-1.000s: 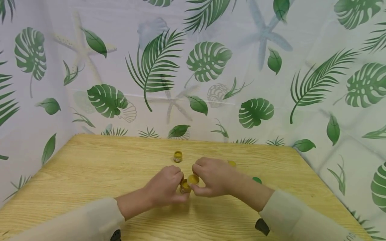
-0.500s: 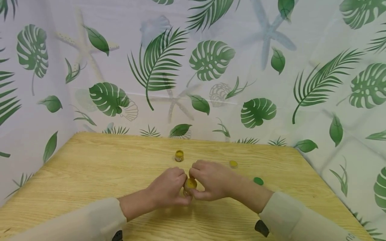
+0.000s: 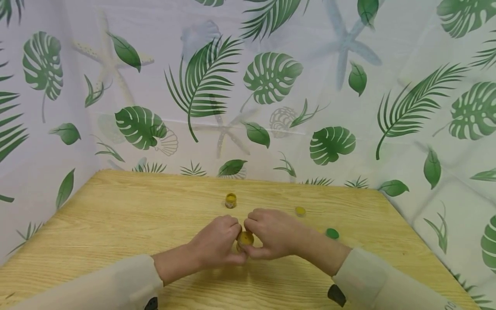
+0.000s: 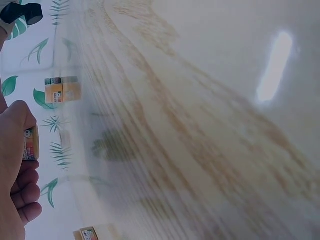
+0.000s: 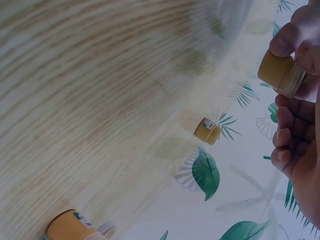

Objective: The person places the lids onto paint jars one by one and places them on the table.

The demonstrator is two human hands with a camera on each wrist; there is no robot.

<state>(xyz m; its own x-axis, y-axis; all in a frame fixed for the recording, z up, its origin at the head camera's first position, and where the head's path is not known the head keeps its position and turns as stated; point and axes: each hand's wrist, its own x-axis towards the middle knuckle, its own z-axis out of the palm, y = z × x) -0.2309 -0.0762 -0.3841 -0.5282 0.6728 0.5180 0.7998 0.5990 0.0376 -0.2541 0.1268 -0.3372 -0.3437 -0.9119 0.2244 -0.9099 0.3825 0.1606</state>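
Note:
In the head view my left hand (image 3: 215, 241) grips a small yellow paint jar (image 3: 240, 248) low over the wooden table. My right hand (image 3: 273, 233) pinches a yellow lid (image 3: 246, 238) between thumb and fingers, and the lid sits at the jar's mouth. Both hands meet around the two pieces and cover much of them. The left wrist view shows the jar's printed label (image 4: 30, 145) beside the curled fingers (image 4: 27, 192). Seen by the right wrist camera, the jar's yellow body (image 5: 275, 70) has a clear rim (image 5: 295, 82) at its top end.
Another yellow jar (image 3: 230, 200) stands farther back on the table (image 3: 155, 206). A yellow lid (image 3: 300, 211) and a green lid (image 3: 332, 233) lie to the right. The right wrist view also has an orange jar (image 5: 70, 225) at its lower edge. A leaf-patterned cloth (image 3: 271, 142) hangs behind.
My right hand has brought the tilted lid from beside the jar onto its mouth, and the hands have drawn together. Over the last half second they have barely moved.

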